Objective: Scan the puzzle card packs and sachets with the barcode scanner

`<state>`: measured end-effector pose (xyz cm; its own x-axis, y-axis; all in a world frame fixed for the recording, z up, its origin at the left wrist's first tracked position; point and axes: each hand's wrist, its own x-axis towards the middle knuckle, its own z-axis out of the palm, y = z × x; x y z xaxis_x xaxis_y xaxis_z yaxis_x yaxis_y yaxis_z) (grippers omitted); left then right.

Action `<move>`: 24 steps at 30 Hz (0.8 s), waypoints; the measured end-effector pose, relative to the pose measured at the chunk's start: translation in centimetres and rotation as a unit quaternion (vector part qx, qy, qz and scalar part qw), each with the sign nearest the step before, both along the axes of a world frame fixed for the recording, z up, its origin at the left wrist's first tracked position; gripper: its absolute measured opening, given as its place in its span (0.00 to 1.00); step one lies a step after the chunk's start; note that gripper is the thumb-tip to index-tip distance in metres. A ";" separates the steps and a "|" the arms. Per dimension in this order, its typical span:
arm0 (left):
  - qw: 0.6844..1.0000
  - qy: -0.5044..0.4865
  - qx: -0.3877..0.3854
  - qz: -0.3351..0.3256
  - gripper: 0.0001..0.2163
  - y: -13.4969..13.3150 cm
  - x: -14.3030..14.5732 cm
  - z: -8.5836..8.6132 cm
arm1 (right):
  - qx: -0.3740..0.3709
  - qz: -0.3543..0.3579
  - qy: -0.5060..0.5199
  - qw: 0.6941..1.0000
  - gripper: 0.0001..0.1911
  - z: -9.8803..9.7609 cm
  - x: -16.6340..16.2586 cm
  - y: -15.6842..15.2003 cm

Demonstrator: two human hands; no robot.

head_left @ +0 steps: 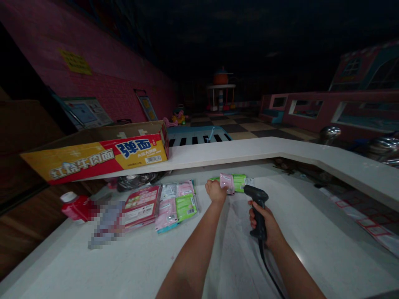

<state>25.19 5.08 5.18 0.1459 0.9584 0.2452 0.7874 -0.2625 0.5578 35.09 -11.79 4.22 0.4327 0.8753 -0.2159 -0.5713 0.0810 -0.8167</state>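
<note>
Clock directions are the person's own, 12 straight ahead; nearest, a black cable (267,265) trails towards 5 over the white counter (124,261); the left forearm lies between the cable and a batch of pink, green and pale packets (186,207) at 11; beside these are red packs (143,205), partly behind a blurred patch; a red bottle (76,207) with a white cap is at 10; the right hand (263,222) is wrapped firmly round the handle of a black scanner (256,193), held at 1; the left hand (215,191) curls over the left end of a pink-and-green row of packs (240,182) at 12, whether pinching or only pressing I cannot tell; a raised ledge (224,151) bars the far side, bearing an open box (137,155) at 11; beyond are a piano-key panel (187,133) and, far off at 12, a small roundabout (220,93).

The scanner's handle runs roughly 12 to 6, its head 10 to 4, the nose towards the row; the row's long axis lies 9 to 3.

The packets carry barcodes, their print too small to read; the box reads "红烧牛肉面" and "弹面", with a barcode below; a yellow sign (75,61) at 10 bears illegible writing.
</note>
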 end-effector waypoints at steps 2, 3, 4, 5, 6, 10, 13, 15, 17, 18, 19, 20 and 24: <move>0.999 -0.028 -0.031 -0.013 0.06 -0.1 -0.6 0.2 | 0.006 0.003 0.004 1.000 0.23 -0.1 0.1 0.0; 0.998 -0.048 -0.047 -0.021 0.05 -0.2 -0.9 0.3 | 0.008 0.007 0.004 1.000 0.23 -0.1 0.1 0.0; 0.995 -0.072 -0.060 -0.030 0.05 -0.4 -1.4 0.3 | 0.012 0.012 0.004 1.000 0.23 -0.2 0.1 0.0; 0.992 -0.100 -0.072 -0.040 0.05 -0.7 -1.8 0.2 | 0.015 0.017 0.002 1.000 0.22 -0.2 0.1 0.0; 0.986 -0.132 -0.083 -0.050 0.05 -1.0 -2.3 0.1 | 0.017 0.022 -0.001 1.000 0.22 -0.2 0.1 0.0; 0.949 -0.286 -0.111 -0.068 0.05 -2.5 -4.7 -1.5 | 0.025 0.044 -0.019 0.999 0.24 -0.2 -0.1 -0.1; 0.936 -0.344 -0.054 -0.052 0.04 -3.6 -6.2 -3.1 | 0.032 0.072 -0.040 0.996 0.24 -0.2 -0.4 -0.3; 0.939 -0.342 -0.018 -0.034 0.03 -4.0 -6.8 -4.1 | 0.032 0.099 -0.059 0.993 0.23 -0.3 -0.7 -0.4; 0.946 -0.325 0.002 -0.016 0.02 -4.2 -7.0 -4.7 | 0.030 0.124 -0.078 0.989 0.23 -0.5 -0.9 -0.6; 0.949 -0.316 0.007 -0.010 0.01 -4.3 -7.0 -4.9 | 0.028 0.133 -0.086 0.987 0.23 -0.6 -0.9 -0.7; 0.951 -0.310 0.011 -0.004 0.01 -4.3 -7.0 -5.0 | 0.025 0.140 -0.093 0.985 0.23 -0.7 -1.0 -0.8; 0.952 -0.305 0.013 0.000 0.01 -4.3 -7.0 -5.1 | 0.021 0.146 -0.100 0.984 0.23 -0.7 -1.0 -0.9; 0.956 -0.292 0.010 0.018 0.01 -4.3 -7.0 -5.1 | 0.003 0.163 -0.120 0.979 0.21 -0.5 -1.0 -1.3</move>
<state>18.19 0.73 0.09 -0.0550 0.9548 0.2923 0.3521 -0.2553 0.9004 34.08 -13.07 3.67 0.1679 0.9762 -0.1371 -0.3597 -0.0688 -0.9305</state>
